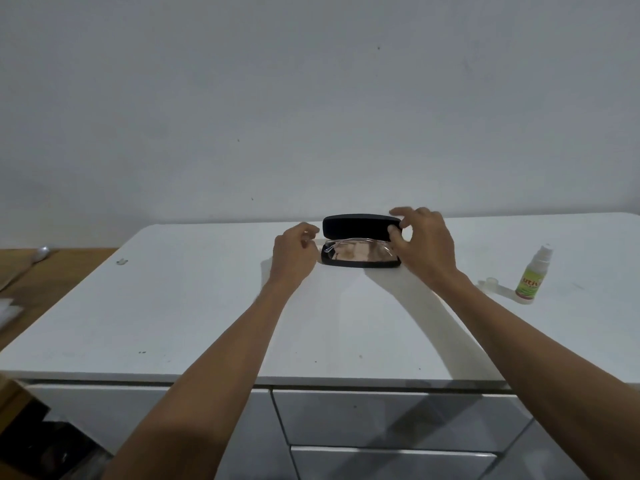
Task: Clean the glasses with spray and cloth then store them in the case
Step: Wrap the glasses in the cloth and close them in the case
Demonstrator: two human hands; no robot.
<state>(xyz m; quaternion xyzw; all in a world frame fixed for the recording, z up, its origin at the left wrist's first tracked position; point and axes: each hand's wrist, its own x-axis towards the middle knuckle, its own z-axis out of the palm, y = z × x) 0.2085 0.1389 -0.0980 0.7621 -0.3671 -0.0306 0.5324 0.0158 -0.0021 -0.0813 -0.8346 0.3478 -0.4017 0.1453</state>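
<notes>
A black glasses case (360, 228) stands open near the back of the white table (207, 306), its lid raised. Clear-framed glasses (346, 242) lie folded in the lower half, over something beige that may be the cloth. My right hand (424, 244) is at the lid's right end, thumb and forefinger pinching its edge. My left hand (294, 252) hovers just left of the case with fingers loosely curled and holds nothing I can see. A small spray bottle (530, 280) with a green label stands at the right.
The bottle's clear cap (490, 282) lies on the table left of the bottle. A small pale object (121, 261) sits at the table's left. White drawers (381, 420) are below the front edge. A wooden surface (52, 271) adjoins on the left.
</notes>
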